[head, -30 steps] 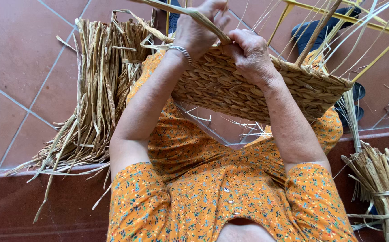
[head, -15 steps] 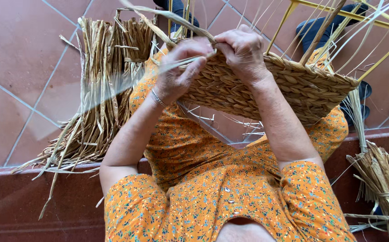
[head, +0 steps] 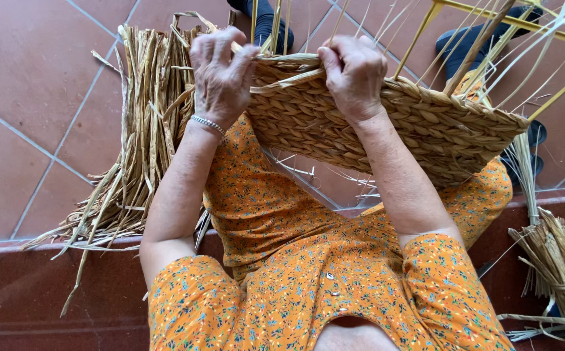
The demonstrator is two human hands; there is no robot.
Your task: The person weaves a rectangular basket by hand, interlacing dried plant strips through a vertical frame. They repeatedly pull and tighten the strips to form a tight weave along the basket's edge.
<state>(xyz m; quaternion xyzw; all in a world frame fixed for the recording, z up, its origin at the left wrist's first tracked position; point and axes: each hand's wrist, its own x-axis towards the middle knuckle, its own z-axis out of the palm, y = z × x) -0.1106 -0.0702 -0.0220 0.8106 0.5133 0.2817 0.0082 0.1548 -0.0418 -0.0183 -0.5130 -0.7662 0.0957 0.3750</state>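
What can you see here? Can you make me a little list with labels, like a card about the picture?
place: red tiled floor with a low red step
left hand: fingers curled over the top edge of the woven basket
right hand: gripping the same edge
basket: half made, loose stalks sticking up from the rim
left of the person: loose pile of dry straw
right of the person: tied straw bundle
clothes: orange flowered dress, thin bracelet on the left wrist
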